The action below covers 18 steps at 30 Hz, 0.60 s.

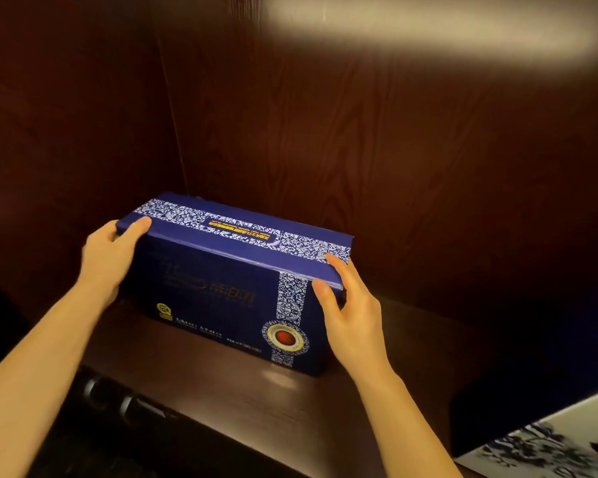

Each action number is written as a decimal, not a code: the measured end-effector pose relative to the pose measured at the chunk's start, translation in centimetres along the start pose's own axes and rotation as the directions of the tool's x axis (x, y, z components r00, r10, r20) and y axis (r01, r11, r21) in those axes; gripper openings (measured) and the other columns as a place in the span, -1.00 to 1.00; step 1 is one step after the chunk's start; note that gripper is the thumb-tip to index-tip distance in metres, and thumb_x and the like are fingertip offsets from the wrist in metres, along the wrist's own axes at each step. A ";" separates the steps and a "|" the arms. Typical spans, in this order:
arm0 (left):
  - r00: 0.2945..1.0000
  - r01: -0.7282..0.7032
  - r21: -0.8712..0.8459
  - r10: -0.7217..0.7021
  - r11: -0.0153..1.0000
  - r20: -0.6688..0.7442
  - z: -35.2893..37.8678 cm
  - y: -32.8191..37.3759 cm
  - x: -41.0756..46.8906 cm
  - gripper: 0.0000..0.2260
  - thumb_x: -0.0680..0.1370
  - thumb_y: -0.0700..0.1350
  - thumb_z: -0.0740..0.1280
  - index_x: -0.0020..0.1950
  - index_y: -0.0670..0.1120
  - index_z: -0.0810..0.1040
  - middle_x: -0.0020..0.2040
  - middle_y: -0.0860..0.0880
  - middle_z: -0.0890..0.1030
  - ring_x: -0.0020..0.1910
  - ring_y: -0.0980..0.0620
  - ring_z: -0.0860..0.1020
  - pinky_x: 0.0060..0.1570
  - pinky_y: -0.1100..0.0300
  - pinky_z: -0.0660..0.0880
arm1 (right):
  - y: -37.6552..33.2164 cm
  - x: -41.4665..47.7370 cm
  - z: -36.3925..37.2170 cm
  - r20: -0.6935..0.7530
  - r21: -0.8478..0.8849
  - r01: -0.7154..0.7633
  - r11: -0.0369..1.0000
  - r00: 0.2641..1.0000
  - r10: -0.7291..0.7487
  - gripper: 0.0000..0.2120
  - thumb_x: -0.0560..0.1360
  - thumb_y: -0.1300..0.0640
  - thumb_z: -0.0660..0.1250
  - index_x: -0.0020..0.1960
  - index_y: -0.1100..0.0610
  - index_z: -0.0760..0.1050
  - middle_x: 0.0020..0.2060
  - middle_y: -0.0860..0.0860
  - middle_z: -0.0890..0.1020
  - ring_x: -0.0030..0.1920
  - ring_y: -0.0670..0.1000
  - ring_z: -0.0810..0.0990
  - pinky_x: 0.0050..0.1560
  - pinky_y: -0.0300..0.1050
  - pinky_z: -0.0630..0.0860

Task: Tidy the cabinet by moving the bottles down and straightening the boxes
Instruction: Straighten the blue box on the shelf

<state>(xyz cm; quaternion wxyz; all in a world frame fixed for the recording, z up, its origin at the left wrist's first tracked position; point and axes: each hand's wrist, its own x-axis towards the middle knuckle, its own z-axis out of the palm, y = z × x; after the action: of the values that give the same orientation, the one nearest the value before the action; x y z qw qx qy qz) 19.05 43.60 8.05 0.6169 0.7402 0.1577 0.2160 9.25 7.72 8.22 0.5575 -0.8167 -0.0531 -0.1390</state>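
Both hands have a grip on the box (221, 281), clamped on its two ends: the left hand (107, 257) at the left end with its thumb on the top, the right hand (356, 315) at the right front corner, thumb on the front face and forefinger along the top edge. Dark wood cabinet (394, 150) walls rise behind and to the left, and on the shelf (256, 401), near that back left corner, stands the blue, white-banded box.
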 end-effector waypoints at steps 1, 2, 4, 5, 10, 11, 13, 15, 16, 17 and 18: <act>1.000 -0.005 0.008 0.005 1.000 0.007 0.1 0.1 -0.3 -0.79 0.36 0.27 0.42 -0.10 0.22 0.66 -0.02 0.07 0.69 0.01 -0.01 0.64 0.02 -0.08 0.56 | -0.1 -0.2 -0.3 -0.010 -0.014 -0.002 1.000 1.000 0.002 -0.49 0.54 -0.15 0.27 0.47 -0.18 0.34 0.47 -0.08 0.39 0.34 -0.08 0.48 -0.07 -0.37 0.61; 1.000 -0.010 0.020 0.010 1.000 0.016 0.2 0.2 -0.7 -0.79 0.36 0.27 0.41 -0.11 0.22 0.66 -0.02 0.07 0.68 0.01 -0.02 0.64 0.02 -0.09 0.56 | -0.1 -0.4 -0.6 -0.024 -0.030 -0.003 1.000 1.000 0.002 -0.50 0.55 -0.14 0.27 0.47 -0.18 0.34 0.47 -0.08 0.40 0.34 -0.09 0.48 -0.05 -0.32 0.63; 0.999 -0.027 0.056 0.025 0.998 0.041 0.4 0.4 -1.5 -0.77 0.36 0.29 0.40 -0.11 0.21 0.65 -0.02 0.06 0.68 0.00 -0.04 0.63 0.00 -0.12 0.57 | 0.0 -1.0 -1.4 -0.053 -0.053 -0.010 0.999 0.999 0.007 -0.52 0.56 -0.14 0.26 0.48 -0.18 0.33 0.45 -0.08 0.42 0.32 -0.09 0.50 -0.02 -0.27 0.64; 0.998 -0.038 0.075 0.033 0.996 0.061 0.6 0.5 -1.9 -0.75 0.36 0.31 0.38 -0.09 0.21 0.64 -0.02 0.06 0.67 0.00 -0.04 0.63 -0.02 -0.12 0.57 | 0.1 -1.4 -1.9 -0.064 -0.057 -0.015 0.998 0.998 0.011 -0.52 0.56 -0.14 0.25 0.47 -0.18 0.33 0.43 -0.07 0.43 0.31 -0.09 0.51 -0.04 -0.29 0.64; 0.985 -0.122 0.165 0.099 0.979 0.143 2.3 0.8 -4.2 -0.79 0.37 0.38 0.33 -0.11 0.34 0.61 -0.01 0.07 0.67 0.01 -0.05 0.61 0.04 -0.18 0.56 | 0.9 -3.8 -5.1 -0.111 -0.085 -0.046 0.995 0.993 0.037 -0.48 0.53 -0.21 0.22 0.47 -0.18 0.34 0.40 -0.06 0.46 0.28 -0.06 0.53 -0.07 -0.22 0.66; 0.982 -0.136 0.175 0.110 0.975 0.154 2.7 0.8 -4.7 -0.77 0.37 0.39 0.33 -0.09 0.33 0.61 -0.01 0.07 0.67 0.01 -0.05 0.61 0.05 -0.18 0.55 | 1.1 -4.2 -5.8 -0.120 -0.096 -0.049 0.994 0.992 0.037 -0.49 0.53 -0.22 0.22 0.47 -0.18 0.34 0.38 -0.07 0.46 0.27 -0.07 0.54 -0.06 -0.19 0.67; 0.978 -0.156 0.190 0.124 0.969 0.169 3.5 1.0 -5.7 -0.66 0.36 0.40 0.31 -0.03 0.24 0.61 -0.01 0.06 0.66 0.01 -0.05 0.61 0.03 -0.17 0.56 | 1.3 -5.1 -7.2 -0.132 -0.111 -0.045 0.993 0.991 0.030 -0.52 0.55 -0.22 0.20 0.45 -0.21 0.34 0.35 -0.11 0.47 0.25 -0.11 0.54 -0.07 -0.22 0.66; 0.973 -0.183 0.205 0.147 0.961 0.179 4.3 1.2 -7.0 -0.61 0.36 0.41 0.30 0.02 0.20 0.59 -0.01 0.06 0.65 0.02 -0.06 0.61 0.04 -0.16 0.55 | 1.5 -5.9 -8.3 -0.151 -0.127 -0.038 0.991 0.988 0.019 -0.56 0.56 -0.23 0.19 0.43 -0.25 0.34 0.31 -0.15 0.48 0.22 -0.16 0.54 -0.12 -0.34 0.60; 0.970 -0.197 0.213 0.159 0.957 0.185 4.7 1.4 -7.5 -0.60 0.37 0.41 0.29 0.03 0.20 0.59 -0.01 0.05 0.65 0.03 -0.07 0.61 0.04 -0.16 0.55 | 1.6 -6.2 -8.8 -0.163 -0.143 -0.042 0.989 0.986 0.018 -0.56 0.56 -0.23 0.18 0.43 -0.26 0.33 0.30 -0.16 0.48 0.21 -0.16 0.54 -0.14 -0.38 0.57; 0.967 -0.208 0.218 0.167 0.954 0.192 5.0 1.5 -8.1 -0.59 0.37 0.41 0.29 0.04 0.19 0.59 0.00 0.05 0.65 0.03 -0.08 0.61 0.05 -0.16 0.55 | 1.7 -6.5 -9.3 -0.176 -0.159 -0.049 0.986 0.984 0.021 -0.55 0.57 -0.24 0.16 0.44 -0.25 0.33 0.30 -0.15 0.48 0.20 -0.16 0.54 -0.15 -0.40 0.56; 0.964 -0.216 0.219 0.172 0.952 0.201 5.3 1.7 -8.7 -0.58 0.37 0.41 0.28 0.06 0.19 0.59 0.00 0.05 0.65 0.03 -0.08 0.61 0.04 -0.16 0.55 | 1.7 -6.8 -9.7 -0.189 -0.174 -0.057 0.983 0.982 0.023 -0.54 0.57 -0.24 0.15 0.45 -0.24 0.32 0.32 -0.14 0.48 0.20 -0.14 0.54 -0.15 -0.39 0.55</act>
<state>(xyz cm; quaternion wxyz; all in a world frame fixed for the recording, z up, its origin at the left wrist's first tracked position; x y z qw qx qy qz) 14.28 34.48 7.90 0.5106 0.8374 0.0526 0.1877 1.55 -1.46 8.01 0.4873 -0.8477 0.0284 -0.2075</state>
